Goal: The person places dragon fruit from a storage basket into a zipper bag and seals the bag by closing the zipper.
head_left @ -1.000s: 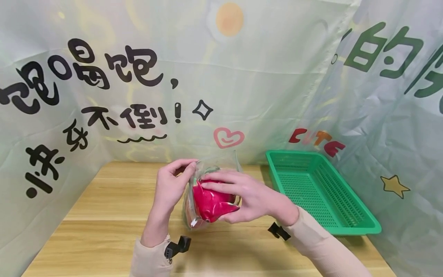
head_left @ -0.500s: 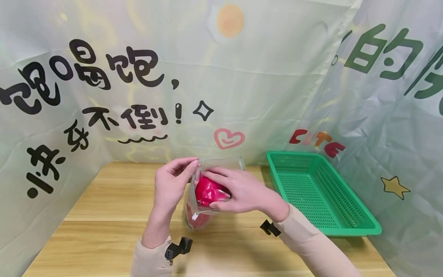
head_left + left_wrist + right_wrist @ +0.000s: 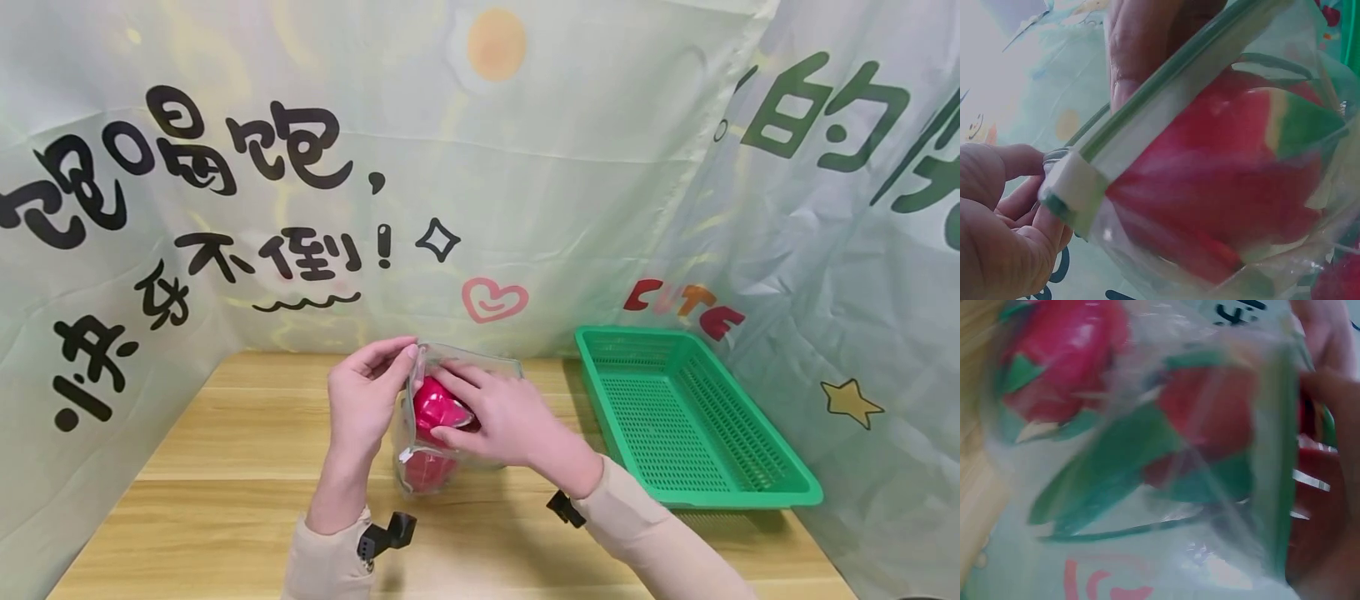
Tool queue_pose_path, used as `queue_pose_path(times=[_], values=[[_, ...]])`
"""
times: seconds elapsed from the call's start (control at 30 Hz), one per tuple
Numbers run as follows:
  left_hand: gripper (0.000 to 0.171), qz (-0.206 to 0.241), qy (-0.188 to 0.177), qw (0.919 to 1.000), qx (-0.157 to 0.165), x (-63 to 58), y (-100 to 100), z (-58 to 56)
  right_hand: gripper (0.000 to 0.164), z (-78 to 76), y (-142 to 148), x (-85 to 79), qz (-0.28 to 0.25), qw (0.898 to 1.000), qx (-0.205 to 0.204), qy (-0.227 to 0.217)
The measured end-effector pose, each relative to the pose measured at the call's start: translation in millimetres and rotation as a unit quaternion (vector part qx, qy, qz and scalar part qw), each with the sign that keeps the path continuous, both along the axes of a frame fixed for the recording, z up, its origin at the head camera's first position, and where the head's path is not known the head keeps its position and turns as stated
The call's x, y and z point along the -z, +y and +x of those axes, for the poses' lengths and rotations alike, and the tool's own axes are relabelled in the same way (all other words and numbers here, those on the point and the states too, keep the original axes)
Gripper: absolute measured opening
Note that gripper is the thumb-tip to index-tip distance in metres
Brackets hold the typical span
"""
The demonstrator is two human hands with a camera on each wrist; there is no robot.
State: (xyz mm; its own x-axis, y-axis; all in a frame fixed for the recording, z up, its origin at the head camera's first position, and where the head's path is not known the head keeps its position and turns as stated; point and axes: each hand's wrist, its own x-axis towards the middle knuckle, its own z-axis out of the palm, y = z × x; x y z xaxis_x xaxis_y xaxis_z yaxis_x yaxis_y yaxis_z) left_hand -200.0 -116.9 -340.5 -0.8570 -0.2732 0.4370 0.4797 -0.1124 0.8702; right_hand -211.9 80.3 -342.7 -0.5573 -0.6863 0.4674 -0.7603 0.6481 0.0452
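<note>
A clear zip bag (image 3: 480,360) stands on the table with its mouth towards me. My left hand (image 3: 366,404) pinches the left edge of the mouth between thumb and fingers. My right hand (image 3: 510,417) reaches into the opening and grips a pinkish-red dragon fruit (image 3: 437,408) with green-tipped scales. Beneath it, another dragon fruit (image 3: 427,472) shows through the plastic; the right wrist view also has this lower fruit (image 3: 1066,347) in the bag. A pale slider (image 3: 1075,184) sits at the end of the green zip strip in the left wrist view.
At the right of the wooden table (image 3: 247,442) is a green perforated plastic basket (image 3: 750,504). A pale printed cloth (image 3: 585,208) hangs behind the table and along its sides.
My right hand has moved left and slightly down, taking the dragon fruit deeper into the bag. My left hand keeps its pinch on the bag's edge and has shifted slightly left.
</note>
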Motion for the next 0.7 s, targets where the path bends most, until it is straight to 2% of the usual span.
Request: queue_pose_path(times=[0.13, 0.2, 0.3, 0.4, 0.5, 0.6, 0.7], values=[[0.015, 0.017, 0.0, 0.9998, -0.008, 0.3, 0, -0.3, 0.061, 3.3, 1, 13.9, -0.057, 0.991, -0.015, 0.123], [0.016, 0.024, -0.002, 0.9997, -0.007, 0.6, 1, -0.4, 0.059, 3.4, 2, 19.8, -0.082, 0.983, -0.028, 0.16], [0.016, 0.036, -0.001, 0.9994, -0.002, 1.2, 1, -0.8, 0.058, 1.4, 3, 27.5, -0.12, 0.972, -0.051, 0.193], [0.017, 0.047, -0.002, 0.9989, 0.002, 1.7, 2, -1.4, 0.052, -1.4, 8, 32.5, -0.171, 0.962, -0.08, 0.199], [0.017, 0.047, -0.003, 0.9989, -0.002, 1.2, 2, -1.6, 0.048, -4.8, 14, 35.1, -0.232, 0.95, -0.098, 0.184], [0.017, 0.045, -0.005, 0.9989, -0.009, 0.3, 2, -1.7, 0.047, -8.2, 22, 39.0, -0.305, 0.936, -0.097, 0.147], [0.018, 0.049, -0.007, 0.9988, -0.007, -0.3, 2, -1.5, 0.039, -11.0, 31, 44.2, -0.37, 0.921, -0.068, 0.104]])
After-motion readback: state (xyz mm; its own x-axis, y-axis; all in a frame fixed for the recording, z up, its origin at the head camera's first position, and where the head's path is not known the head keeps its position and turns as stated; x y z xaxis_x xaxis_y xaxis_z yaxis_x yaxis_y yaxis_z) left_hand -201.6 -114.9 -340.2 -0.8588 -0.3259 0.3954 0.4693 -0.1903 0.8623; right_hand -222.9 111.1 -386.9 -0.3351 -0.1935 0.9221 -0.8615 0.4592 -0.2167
